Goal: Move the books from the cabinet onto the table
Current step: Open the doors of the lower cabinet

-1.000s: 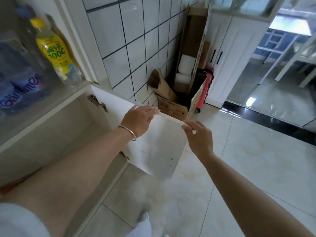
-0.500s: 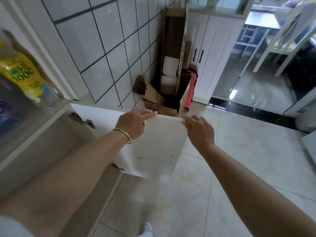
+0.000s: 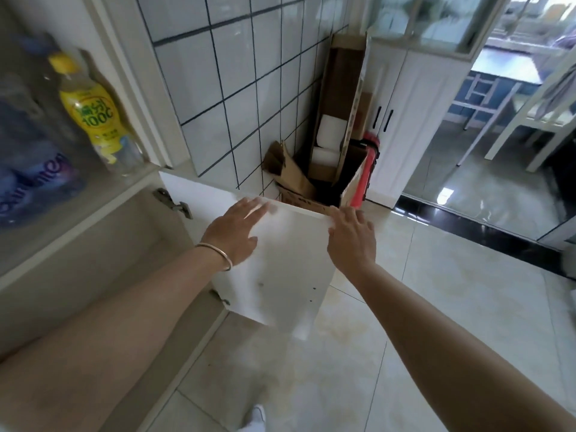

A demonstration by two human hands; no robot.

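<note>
A white cabinet door (image 3: 280,275) stands open, hinged at its left to the lower cabinet (image 3: 103,260). My left hand (image 3: 237,232), with a bangle on the wrist, lies flat against the door's inner face near the top edge, fingers straight. My right hand (image 3: 350,235) has its fingers curled over the door's top right corner. The cabinet's inside is mostly hidden behind my left arm. No books are in view. A table (image 3: 505,62) shows far off through the doorway at the upper right.
Bottles, one yellow (image 3: 93,116), stand behind glass at the upper left. An open cardboard box (image 3: 314,185) with a tall carton and a red object (image 3: 366,173) sits in the tiled corner beside a white cupboard (image 3: 405,120). A white chair (image 3: 536,113) stands beyond.
The view has swung slightly back to the left. My left hand has spread flat on the door; my right hand now curls over the door's top corner.
</note>
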